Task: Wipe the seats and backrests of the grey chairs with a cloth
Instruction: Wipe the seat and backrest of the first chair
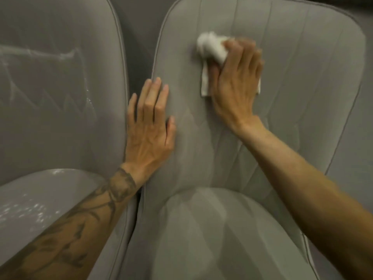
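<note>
**Left grey chair**: standing just beside its neighbour. Showing pale zigzag streaks on the backrest and bright specks on the seat, possibly damp or residue; too soft to tell.

**Left grip**: lying released, fingers straight and together, palm pressing flat on the left edge of the right chair's backrest. Holding nothing. Judged to be bracing the chair.

**Cloth**: white, bunched, pressing against the upper middle of the backrest. Poking its bunched end out up and left of the fingertips and trailing a flat corner down below the thumb. Running its long axis roughly up the backrest, along the stitched channels.

**Right grip**: grasping the cloth, fingers curling over the wad, though blurring slightly. Already sitting on the task's thing, so by far the nearer hand, with the left one well apart, lower and to the left.

**Right grey chair, backrest**: tilting slightly back, padded, giving under pressure by the look of it. Stretching widest to the right of and below the cloth, so the next stroke is probably heading that way.

**Seat**: lying below both hands, touched by neither.

**Room**: showing only grey, dim surroundings between and beyond the chairs.
</note>
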Tool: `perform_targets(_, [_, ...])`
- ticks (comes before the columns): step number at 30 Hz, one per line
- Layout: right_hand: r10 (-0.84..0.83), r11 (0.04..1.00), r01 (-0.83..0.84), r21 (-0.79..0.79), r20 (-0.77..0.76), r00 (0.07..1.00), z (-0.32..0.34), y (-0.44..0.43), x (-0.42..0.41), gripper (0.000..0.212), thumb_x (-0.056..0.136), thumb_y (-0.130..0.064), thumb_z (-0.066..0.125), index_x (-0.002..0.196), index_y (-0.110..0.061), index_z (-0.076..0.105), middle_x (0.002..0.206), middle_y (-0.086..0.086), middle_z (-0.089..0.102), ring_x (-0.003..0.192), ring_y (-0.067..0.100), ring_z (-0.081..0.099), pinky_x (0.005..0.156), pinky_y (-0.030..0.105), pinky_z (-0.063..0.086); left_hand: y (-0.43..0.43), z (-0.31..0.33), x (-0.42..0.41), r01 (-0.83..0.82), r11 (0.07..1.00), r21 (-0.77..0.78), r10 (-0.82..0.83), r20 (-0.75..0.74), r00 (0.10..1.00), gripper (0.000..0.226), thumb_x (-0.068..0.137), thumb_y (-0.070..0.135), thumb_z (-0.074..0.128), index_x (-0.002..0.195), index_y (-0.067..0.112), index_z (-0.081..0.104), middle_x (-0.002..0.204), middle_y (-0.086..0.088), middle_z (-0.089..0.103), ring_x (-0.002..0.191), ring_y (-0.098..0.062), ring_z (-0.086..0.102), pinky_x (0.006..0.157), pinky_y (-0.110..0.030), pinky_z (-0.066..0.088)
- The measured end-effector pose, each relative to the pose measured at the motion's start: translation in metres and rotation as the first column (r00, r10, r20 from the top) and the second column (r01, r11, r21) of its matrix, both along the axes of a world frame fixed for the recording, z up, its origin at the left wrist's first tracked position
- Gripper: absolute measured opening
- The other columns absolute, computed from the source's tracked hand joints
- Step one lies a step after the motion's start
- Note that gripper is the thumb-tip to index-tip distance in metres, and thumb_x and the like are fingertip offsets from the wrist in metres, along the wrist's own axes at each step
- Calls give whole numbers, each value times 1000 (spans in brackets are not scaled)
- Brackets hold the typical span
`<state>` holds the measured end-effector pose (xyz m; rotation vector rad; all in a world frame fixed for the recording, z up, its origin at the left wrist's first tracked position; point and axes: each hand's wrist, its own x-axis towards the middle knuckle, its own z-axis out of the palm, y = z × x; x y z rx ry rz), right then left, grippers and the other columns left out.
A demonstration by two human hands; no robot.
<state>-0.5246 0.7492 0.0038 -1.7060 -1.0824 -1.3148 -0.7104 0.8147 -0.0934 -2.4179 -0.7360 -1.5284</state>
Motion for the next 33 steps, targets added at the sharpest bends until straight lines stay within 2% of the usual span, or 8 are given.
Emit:
perform_targets(3, [46,988,-27,154,-122,991,12,22,-22,37,97,-38,55,116,-8,62,115,13,61,105,28,50,89,36,35,-3,-12,-8,-26,1000,15,26,-35,999,66,101,20,49,163,7,31,170,-13,31,161,-28,24,130,-54,21])
perform_targets(9, [218,938,-222,-265,-45,975,-75,-20,-53,34,97,-31,62,121,-6,64,124,15,62,108,33,56,94,41,39,12,-16,-27,-48,988,144,63,-104,993,58,105,22,48,159,5,36,168,-13,36,158,-25,33,129,-56,15])
perform_targets(15, [41,984,-15,180,-144,989,-3,22,-30,37,96,-39,56,113,-7,63,114,11,60,102,24,51,86,34,37,14,-20,-27,-40,985,166,58,-109,992,60,105,26,46,160,4,33,169,-15,35,158,-26,35,130,-57,17])
perform_targets(21, [201,954,-208,-217,-52,978,-58,-9,-64,34,98,-32,58,120,-6,63,121,14,61,107,31,56,92,40,40,15,-21,-28,-12,988,155,23,-68,997,59,104,24,48,158,4,34,167,-16,36,157,-27,35,131,-55,16])
perform_targets(24, [45,999,-45,-22,3,999,-7,17,-36,32,98,-35,54,113,-8,64,110,12,62,99,25,49,84,38,37,17,-21,-28,-14,986,164,28,-78,997,60,104,25,46,159,4,34,168,-14,34,158,-25,33,132,-53,14])
perform_targets(27, [67,983,-42,179,-134,989,5,36,-51,35,97,-36,55,108,-4,65,106,13,62,96,26,53,83,37,41,18,-23,-26,-20,984,176,33,-74,997,59,104,25,47,158,4,35,168,-15,34,158,-25,33,132,-53,14])
perform_targets(31, [245,950,-261,-173,-109,963,-54,10,-86,36,97,-33,58,119,-5,62,119,16,59,105,27,50,91,36,36,19,-24,-27,11,989,149,-3,-52,999,54,104,24,49,153,4,37,165,-16,38,156,-27,36,131,-54,16])
perform_targets(33, [195,956,-182,-229,38,980,-41,-1,-57,33,96,-28,60,120,-6,63,121,16,62,108,26,45,91,37,34,18,-24,-27,1,988,153,10,-73,997,55,105,25,47,154,3,37,166,-16,37,157,-27,36,131,-56,18])
